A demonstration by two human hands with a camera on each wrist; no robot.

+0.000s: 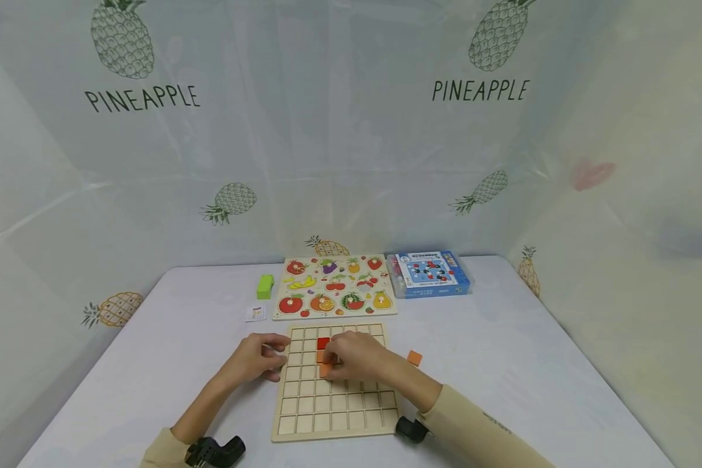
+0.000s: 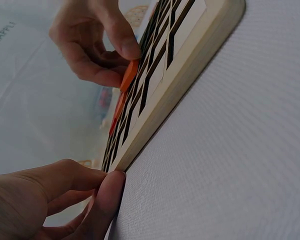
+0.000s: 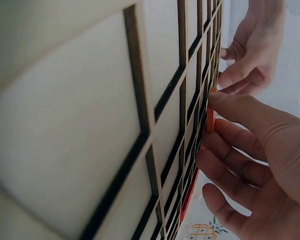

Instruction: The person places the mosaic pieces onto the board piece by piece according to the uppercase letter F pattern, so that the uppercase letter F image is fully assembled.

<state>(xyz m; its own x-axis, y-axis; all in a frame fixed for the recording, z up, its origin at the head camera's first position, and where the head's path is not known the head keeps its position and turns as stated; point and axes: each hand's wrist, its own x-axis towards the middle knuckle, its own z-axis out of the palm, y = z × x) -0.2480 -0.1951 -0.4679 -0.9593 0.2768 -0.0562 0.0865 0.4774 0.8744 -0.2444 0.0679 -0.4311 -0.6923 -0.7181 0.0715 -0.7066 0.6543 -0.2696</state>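
A wooden grid board (image 1: pixel 305 424) with square recesses lies on the table in front of me. Between its thumb and fingers my right hand (image 1: pixel 357 356) pinches an orange square tile (image 3: pixel 210 118), which is tilted over a recess left of the board's middle. A second orange tile (image 1: pixel 320 356) and a red tile (image 1: pixel 323 342) sit in the same column, farther from me. At the board's left edge, my left hand (image 1: pixel 256 357) grips the rim with thumb and forefinger, as the left wrist view shows.
One loose orange tile (image 1: pixel 414 357) lies right of the board. Behind it are a fruit puzzle board (image 1: pixel 342 292), a blue boxed set (image 1: pixel 429 274), a bright green block (image 1: pixel 265 286) and a small printed card (image 1: pixel 255 313). A pineapple-print curtain (image 1: pixel 351 130) hangs beyond the table.
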